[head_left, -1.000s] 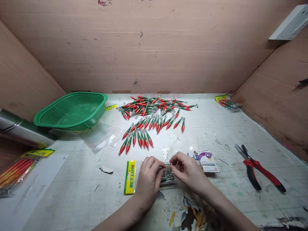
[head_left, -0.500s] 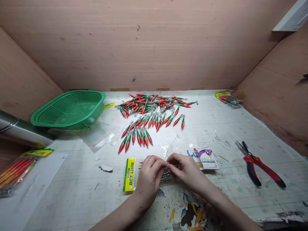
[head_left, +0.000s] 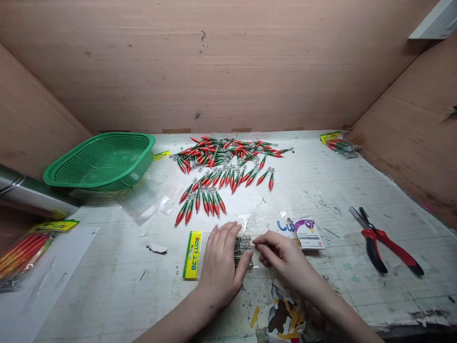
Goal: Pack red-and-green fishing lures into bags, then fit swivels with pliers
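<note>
My left hand (head_left: 223, 264) lies over a clear plastic packet, palm down with its fingers stretched out. The packet's yellow BCT LURE header card (head_left: 193, 256) shows to the left of that hand. From under my left fingers stick out the hook ends of several fishing lures (head_left: 243, 244), lying side by side; their bodies are covered by the hand. Close to the right of these hooks is my right hand (head_left: 280, 250), its fingers curled and thumb and forefinger drawn together. Whatever sits in that pinch is too small or hidden to make out.
Many red-and-green lures (head_left: 214, 155) lie heaped at the back, others in rows before them. A green basket (head_left: 100, 186) stands at left by clear bags (head_left: 143, 205). Red-handled pliers (head_left: 374, 238) and a printed card (head_left: 309, 233) lie right. Packed lures (head_left: 28, 257) are far left.
My hands were meeting fingertip to fingertip over the packet. Now they are apart: the left has flattened onto the lures, and the right has drawn slightly right. More hook ends show.
</note>
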### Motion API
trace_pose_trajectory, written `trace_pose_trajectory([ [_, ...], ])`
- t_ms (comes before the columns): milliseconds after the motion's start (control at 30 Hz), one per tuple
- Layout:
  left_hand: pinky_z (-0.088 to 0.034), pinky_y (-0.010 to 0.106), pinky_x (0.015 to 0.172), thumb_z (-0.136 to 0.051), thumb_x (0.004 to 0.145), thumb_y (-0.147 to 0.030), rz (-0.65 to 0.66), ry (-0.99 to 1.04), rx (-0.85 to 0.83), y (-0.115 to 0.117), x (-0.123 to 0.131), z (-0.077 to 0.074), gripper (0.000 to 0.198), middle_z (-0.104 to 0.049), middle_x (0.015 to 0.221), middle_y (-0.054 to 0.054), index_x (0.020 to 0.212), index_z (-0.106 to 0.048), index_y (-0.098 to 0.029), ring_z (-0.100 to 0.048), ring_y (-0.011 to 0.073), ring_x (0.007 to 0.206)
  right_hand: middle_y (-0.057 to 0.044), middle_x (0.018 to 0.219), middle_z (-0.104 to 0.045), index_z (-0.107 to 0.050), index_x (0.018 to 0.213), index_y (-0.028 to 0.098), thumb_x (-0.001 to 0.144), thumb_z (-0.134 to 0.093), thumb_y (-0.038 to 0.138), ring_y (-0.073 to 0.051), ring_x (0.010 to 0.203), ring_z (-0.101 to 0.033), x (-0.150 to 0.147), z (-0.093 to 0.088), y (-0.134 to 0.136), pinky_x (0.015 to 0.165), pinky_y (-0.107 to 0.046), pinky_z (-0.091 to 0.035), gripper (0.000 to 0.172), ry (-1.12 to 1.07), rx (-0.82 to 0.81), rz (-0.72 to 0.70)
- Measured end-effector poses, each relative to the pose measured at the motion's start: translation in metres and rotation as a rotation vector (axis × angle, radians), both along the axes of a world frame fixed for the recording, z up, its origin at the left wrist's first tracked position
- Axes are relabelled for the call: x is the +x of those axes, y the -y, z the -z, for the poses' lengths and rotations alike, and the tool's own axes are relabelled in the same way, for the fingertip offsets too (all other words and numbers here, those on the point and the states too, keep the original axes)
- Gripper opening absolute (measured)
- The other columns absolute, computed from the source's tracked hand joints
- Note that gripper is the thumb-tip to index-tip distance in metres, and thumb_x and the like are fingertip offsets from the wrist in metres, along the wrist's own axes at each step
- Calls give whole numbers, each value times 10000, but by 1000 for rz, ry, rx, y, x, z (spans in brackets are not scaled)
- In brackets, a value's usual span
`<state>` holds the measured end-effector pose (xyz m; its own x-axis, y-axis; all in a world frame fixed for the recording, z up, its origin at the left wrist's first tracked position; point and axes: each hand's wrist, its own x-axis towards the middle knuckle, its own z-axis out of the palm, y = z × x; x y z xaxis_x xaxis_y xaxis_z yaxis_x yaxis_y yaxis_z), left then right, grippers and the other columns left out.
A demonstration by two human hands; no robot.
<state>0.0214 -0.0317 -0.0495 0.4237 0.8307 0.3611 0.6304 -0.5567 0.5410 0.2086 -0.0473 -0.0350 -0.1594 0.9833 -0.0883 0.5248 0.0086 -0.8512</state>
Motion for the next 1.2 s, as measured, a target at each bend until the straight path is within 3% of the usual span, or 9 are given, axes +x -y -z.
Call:
trace_pose_trajectory([
  [100,-293,584,1121,-469,913,-607,-34,-214,17,3,1,12,770,-496,1453,226,1465,-337,-86,-419,361,1374,-34,804,-639,-685,952,188,921,-448,193,-146,670,-632,-3,2,1,634,-270,-514,239,54,64,-19],
  [200,-249,626,1131,-489,843,-709,-12,-356,-20,3,4,17,930,-382,1532,243,1496,-312,-72,-323,396,1431,-35,813,-617,-669,901,202,921,-466,174,-167,755,-635,-4,2,2,685,-280,-514,206,119,135,-20],
  [400,-160,644,1170,-540,846,-557,115,-422,-136,2,6,1,846,-310,1577,193,1506,-322,-74,-239,375,1472,-80,956,-582,-609,993,193,916,-451,144,-203,798,-609,1,8,-7,704,-336,-500,183,286,256,14],
  [533,-169,652,1168,-544,818,-610,97,-387,-141,4,9,-4,885,-358,1547,217,1471,-381,-36,-282,391,1452,-57,853,-579,-573,792,203,889,-485,126,-211,778,-590,1,13,-13,690,-339,-488,152,370,273,-43],
  [733,-227,647,1147,-490,884,-315,1,-391,-26,11,12,1,581,-496,1469,187,1411,-483,-71,-412,366,1388,-35,797,-574,-515,757,213,877,-472,103,-171,690,-581,2,11,-1,612,-281,-477,169,391,294,-100],
  [867,-273,623,1129,-488,903,-304,3,-437,41,8,15,6,555,-494,1477,170,1420,-471,-102,-410,366,1389,-33,783,-567,-504,751,215,878,-458,106,-163,651,-581,0,14,11,586,-275,-478,174,381,304,-121],
  [1067,-312,580,1105,-535,912,-292,170,-400,256,15,-12,-7,553,-465,1501,159,1444,-426,-186,-385,374,1401,-34,787,-577,-494,779,220,913,-447,141,-166,652,-598,4,9,29,582,-276,-489,163,361,330,-114],
  [1133,-408,518,1044,-568,888,-314,133,-256,267,33,-28,-12,549,-561,1388,182,1406,-440,-182,-501,356,1303,-38,795,-581,-507,816,213,937,-447,151,-159,653,-591,8,2,35,564,-258,-478,148,323,353,-126],
  [1200,-535,379,815,-566,894,-292,-80,-86,153,57,-37,-11,380,-699,1022,121,1253,-504,-183,-680,262,945,-39,791,-589,-538,844,205,951,-461,154,-156,673,-586,9,-3,39,569,-245,-468,142,267,391,-206],
])
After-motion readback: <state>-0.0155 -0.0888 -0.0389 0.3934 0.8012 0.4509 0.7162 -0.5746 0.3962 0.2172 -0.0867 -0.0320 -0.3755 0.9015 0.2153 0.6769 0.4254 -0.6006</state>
